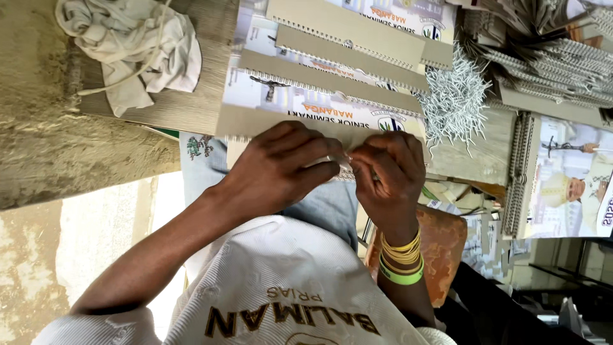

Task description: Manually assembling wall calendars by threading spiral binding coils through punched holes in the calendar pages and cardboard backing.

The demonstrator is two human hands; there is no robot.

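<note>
At the centre of the frame, your left hand (281, 169) and right hand (388, 176) meet, each grip pinched closed on the wire binding (345, 167) along the near edge of a calendar (306, 118). More bound calendars (348, 45) overlap above it on the counter (185, 105). Loose wire pieces (454, 99) lie right; a crumpled cloth (131, 48) upper left.
</note>
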